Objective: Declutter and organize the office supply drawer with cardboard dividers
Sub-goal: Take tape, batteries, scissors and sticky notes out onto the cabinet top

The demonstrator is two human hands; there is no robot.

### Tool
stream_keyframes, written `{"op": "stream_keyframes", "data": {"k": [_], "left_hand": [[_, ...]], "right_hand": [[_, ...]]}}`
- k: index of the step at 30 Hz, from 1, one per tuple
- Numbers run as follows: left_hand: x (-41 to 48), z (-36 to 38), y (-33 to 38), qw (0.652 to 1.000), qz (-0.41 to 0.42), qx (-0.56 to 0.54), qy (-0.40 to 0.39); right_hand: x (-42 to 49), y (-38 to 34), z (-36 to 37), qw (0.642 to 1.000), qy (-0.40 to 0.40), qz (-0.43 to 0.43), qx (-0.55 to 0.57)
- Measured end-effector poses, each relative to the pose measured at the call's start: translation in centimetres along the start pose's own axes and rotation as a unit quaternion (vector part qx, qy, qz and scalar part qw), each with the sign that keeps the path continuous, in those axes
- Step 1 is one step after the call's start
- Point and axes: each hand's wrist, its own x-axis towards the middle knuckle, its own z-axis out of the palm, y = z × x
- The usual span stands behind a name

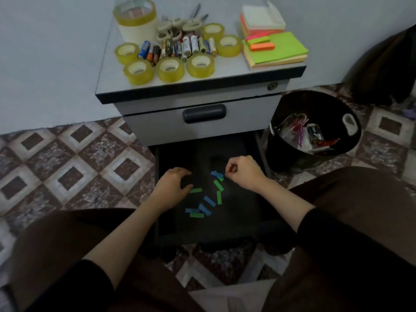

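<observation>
Knees in brown cloth fill the bottom corners, with dark sleeves pushed up both forearms. Between the knees the bottom drawer point(238, 224) of a grey cabinet point(157, 127) stands pulled out; its inside is black and dim. Task items: small blue and green paper slips point(209, 201) lie loose on the drawer floor in a rough arc, about ten in count, some overlapping. Left hand point(172, 186) is inside the drawer at the arc's left end, palm down, fingers and thumb arched with a dark gap between them; thumb tip just beside a green slip. Whether it grips anything cannot be told against the black floor. Right hand point(244, 173) is at the arc's upper end, fingers curled tight, thumb and forefinger closed on the end of the topmost slip. Upper drawer of the cabinet is shut. On the cabinet top: one large tape roll point(135, 18) at the back left; six small yellow tape rolls point(171, 69) set around a heap of batteries point(180, 49); scissors point(179, 28) behind the batteries; stacked sticky notes point(279, 49) at the right, green pad uppermost in front and white and orange pads behind. Black bin point(290, 154) stands on the floor just right of the cabinet, holding mixed scraps. Floor point(74, 172) is patterned tile, brown and white diamonds. No dividers identifiable in the drawer at this light level.
</observation>
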Motion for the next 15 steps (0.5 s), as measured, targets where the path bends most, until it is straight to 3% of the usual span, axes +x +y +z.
{"op": "stream_keyframes", "data": {"k": [7,15], "left_hand": [[1.9,3.0,-2.8,0.996,-0.067,-0.013,-0.065],[3.9,6.0,-3.7,0.981,-0.081,0.021,-0.174]], "right_hand": [[3.3,2.5,4.4,0.997,-0.021,0.06,-0.035],[6.6,3.5,7.5,0.995,-0.002,0.074,-0.068]]}}
